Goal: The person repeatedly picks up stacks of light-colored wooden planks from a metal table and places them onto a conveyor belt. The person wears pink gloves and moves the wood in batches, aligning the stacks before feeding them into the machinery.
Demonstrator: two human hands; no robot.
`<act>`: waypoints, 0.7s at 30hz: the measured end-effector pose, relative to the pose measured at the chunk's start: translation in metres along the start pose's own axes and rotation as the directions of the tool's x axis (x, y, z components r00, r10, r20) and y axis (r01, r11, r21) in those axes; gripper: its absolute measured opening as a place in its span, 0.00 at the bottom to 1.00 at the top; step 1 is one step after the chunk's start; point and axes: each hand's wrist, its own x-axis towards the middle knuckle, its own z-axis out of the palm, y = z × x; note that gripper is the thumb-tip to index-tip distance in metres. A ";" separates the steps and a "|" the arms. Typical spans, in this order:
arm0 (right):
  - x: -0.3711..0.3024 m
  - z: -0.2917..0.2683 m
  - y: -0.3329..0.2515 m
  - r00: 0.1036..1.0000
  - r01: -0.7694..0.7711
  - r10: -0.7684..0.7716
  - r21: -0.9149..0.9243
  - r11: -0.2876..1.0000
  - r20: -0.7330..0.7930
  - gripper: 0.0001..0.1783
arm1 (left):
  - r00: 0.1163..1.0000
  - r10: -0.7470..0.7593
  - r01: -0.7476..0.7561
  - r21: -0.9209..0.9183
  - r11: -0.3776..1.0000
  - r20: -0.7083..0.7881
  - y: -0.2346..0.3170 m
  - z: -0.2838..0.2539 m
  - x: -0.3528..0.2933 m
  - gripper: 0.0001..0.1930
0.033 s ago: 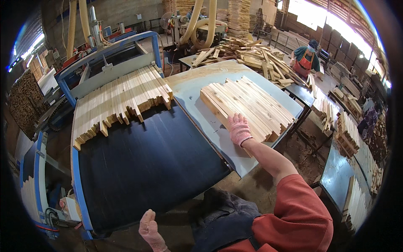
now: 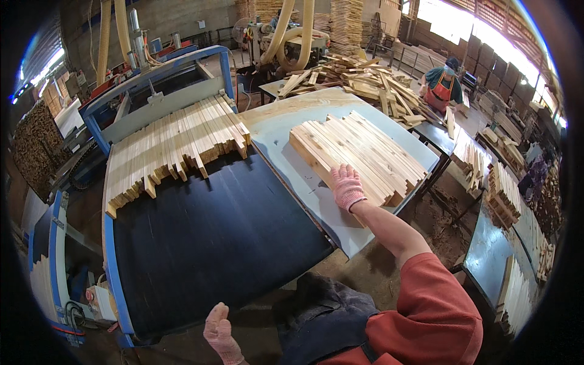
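Note:
My right hand (image 2: pixel 348 185), in a pinkish knit glove, lies flat with fingers stretched out on the near left edge of a block of wooden strips (image 2: pixel 359 152). These pale strips sit side by side with uneven ends on a grey-topped table (image 2: pixel 286 134). Below the near edge of the black conveyor belt (image 2: pixel 213 243) hangs my left hand (image 2: pixel 221 334), also gloved. It touches nothing that I can see, and its fingers are loosely extended. Another row of wooden strips (image 2: pixel 176 140) stands packed across the belt's far end, under the machine's blue frame.
A blue machine frame (image 2: pixel 228 73) spans the belt. Loose wood pieces (image 2: pixel 371 85) are heaped behind the table. At the back right a co-worker in a red apron (image 2: pixel 439 94) handles wood. More strips (image 2: pixel 514 292) lie on a bluish table (image 2: pixel 486 243) at right.
My left hand has shifted very slightly to the right. A wood piece near the co-worker sits a little differently. My right hand stays on the strips.

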 end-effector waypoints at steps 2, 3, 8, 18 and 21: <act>0.009 0.008 0.005 0.999 -0.040 0.040 0.057 0.998 0.009 0.36 | 0.995 -0.038 0.041 -0.034 0.999 0.089 -0.011 0.014 0.005 0.28; 0.013 0.011 0.005 0.998 -0.061 0.060 0.087 0.994 0.015 0.35 | 0.989 -0.056 0.062 -0.048 0.997 0.134 -0.015 0.020 0.006 0.28; 0.016 0.021 0.012 0.998 -0.065 0.066 0.105 0.992 -0.006 0.37 | 0.928 -0.132 0.166 -0.071 0.984 0.349 -0.034 0.060 0.009 0.27; -0.006 -0.030 0.042 0.992 -0.056 0.009 0.370 0.927 0.126 0.44 | 0.821 -0.279 0.300 0.040 0.953 0.498 -0.044 0.148 0.021 0.24; -0.004 -0.033 0.067 0.993 -0.049 -0.007 0.455 0.889 0.120 0.45 | 0.807 -0.283 0.297 0.058 0.953 0.519 -0.047 0.181 0.025 0.24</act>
